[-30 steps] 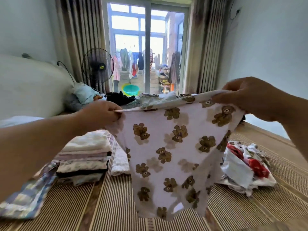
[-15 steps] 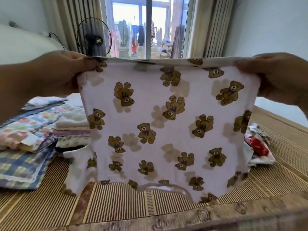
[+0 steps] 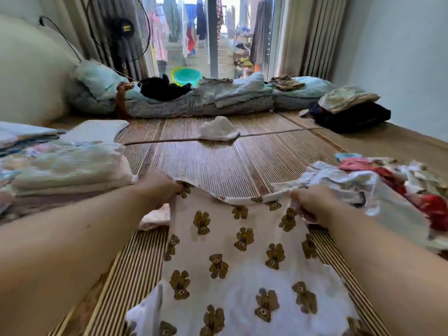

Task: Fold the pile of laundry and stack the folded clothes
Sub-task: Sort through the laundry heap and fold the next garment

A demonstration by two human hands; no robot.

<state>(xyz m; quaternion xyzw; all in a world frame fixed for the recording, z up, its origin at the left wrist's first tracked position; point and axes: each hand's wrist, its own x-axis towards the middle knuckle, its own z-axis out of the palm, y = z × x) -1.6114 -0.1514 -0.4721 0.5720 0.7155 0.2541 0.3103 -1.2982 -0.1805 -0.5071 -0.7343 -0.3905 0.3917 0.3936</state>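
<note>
Fingers of the left hand (image 3: 158,189) are curled tight on the far left corner of the bear-print garment (image 3: 238,265), and the right hand (image 3: 315,204) pinches the far right corner the same way. Between them the garment lies spread on the striped mat (image 3: 211,163), its far edge sagging slightly in the middle. At the left, touching the left wrist, sits a stack of folded clothes (image 3: 70,169), with a pale piece (image 3: 155,218) poking out beside the garment's left edge. Farther off on the mat lies a small white cloth (image 3: 218,129). At the right, a loose unfolded pile (image 3: 388,187) with red patches crowds against the right hand.
</note>
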